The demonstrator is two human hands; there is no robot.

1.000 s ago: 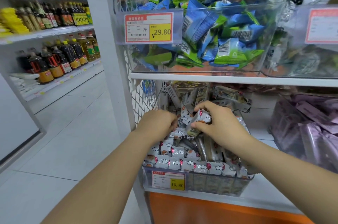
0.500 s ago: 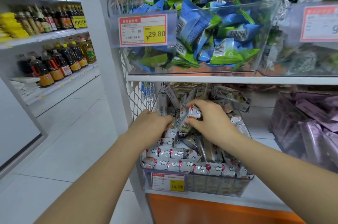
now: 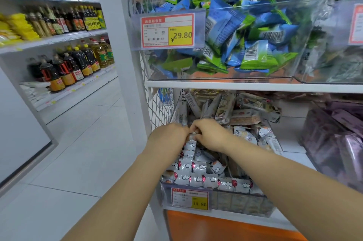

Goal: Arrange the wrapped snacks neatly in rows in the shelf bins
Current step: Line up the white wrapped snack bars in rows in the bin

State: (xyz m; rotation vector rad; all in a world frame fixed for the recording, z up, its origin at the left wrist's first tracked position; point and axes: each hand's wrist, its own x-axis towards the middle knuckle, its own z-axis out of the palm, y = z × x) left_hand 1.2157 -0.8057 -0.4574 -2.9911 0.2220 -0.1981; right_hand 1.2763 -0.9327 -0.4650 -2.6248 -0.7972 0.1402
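A clear bin (image 3: 245, 204) on the lower shelf holds several grey-and-white wrapped snacks (image 3: 198, 168) printed with clouds and red balloons. Those at the front lie in rows; those at the back are a loose heap (image 3: 222, 109). My left hand (image 3: 169, 136) and my right hand (image 3: 210, 134) meet over the bin's left middle. Both have curled fingers that pinch one small wrapped snack (image 3: 193, 134) between them, and most of that snack is hidden by the fingers.
Above, a clear bin (image 3: 275, 71) of blue and green packets carries a 29.80 price tag (image 3: 168, 31). A bin of purple packets (image 3: 337, 138) stands to the right. A wire mesh side panel (image 3: 160, 111) is at the left, with an aisle of oil bottles (image 3: 74, 63) beyond.
My right hand has carried the snack leftward and a little farther back, until it meets my left hand. Both hands now pinch it together. The camera view also shifted slightly.
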